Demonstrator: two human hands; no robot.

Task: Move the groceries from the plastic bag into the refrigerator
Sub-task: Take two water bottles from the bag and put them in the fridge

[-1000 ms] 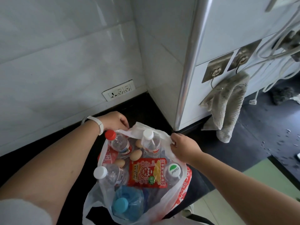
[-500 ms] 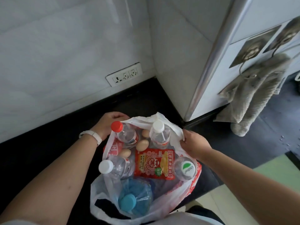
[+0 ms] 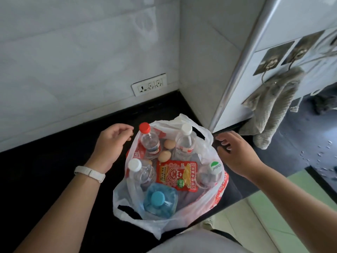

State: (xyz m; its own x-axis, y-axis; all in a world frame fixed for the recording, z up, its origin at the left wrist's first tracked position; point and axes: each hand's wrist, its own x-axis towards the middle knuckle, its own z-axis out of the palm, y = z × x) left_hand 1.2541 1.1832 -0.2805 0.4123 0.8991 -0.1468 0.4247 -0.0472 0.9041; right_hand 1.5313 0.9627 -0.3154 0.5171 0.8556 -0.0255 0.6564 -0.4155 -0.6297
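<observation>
Groceries fill the plastic bag, which stands open-mouthed on a black surface, so I judge the unloading has not begun. Inside the bag, at its far side, a red-capped bottle and a white-capped bottle stand upright with eggs lying loose between them. A red snack packet lies flat across the bag's middle, and a blue-capped bottle fills its near side.

My left hand hovers just left of the bag, fingers loosely curled and holding nothing, close to the red cap. My right hand hangs just right of the bag's rim, likewise loose and empty. With both hands flanking the mouth and the rim slack, I read this as the point of choosing a first item. The eggs are why I would go gently: the bottles wedge them in, and pulling one out could set them rolling.

Beyond the bag to the right stands a white appliance with a chrome edge, which I take for the refrigerator; its door looks closed. A grey towel hangs from a hook on its side. Behind the bag, a wall socket sits low in pale tiles. Right of the bag and nearer me, the floor turns pale green.
</observation>
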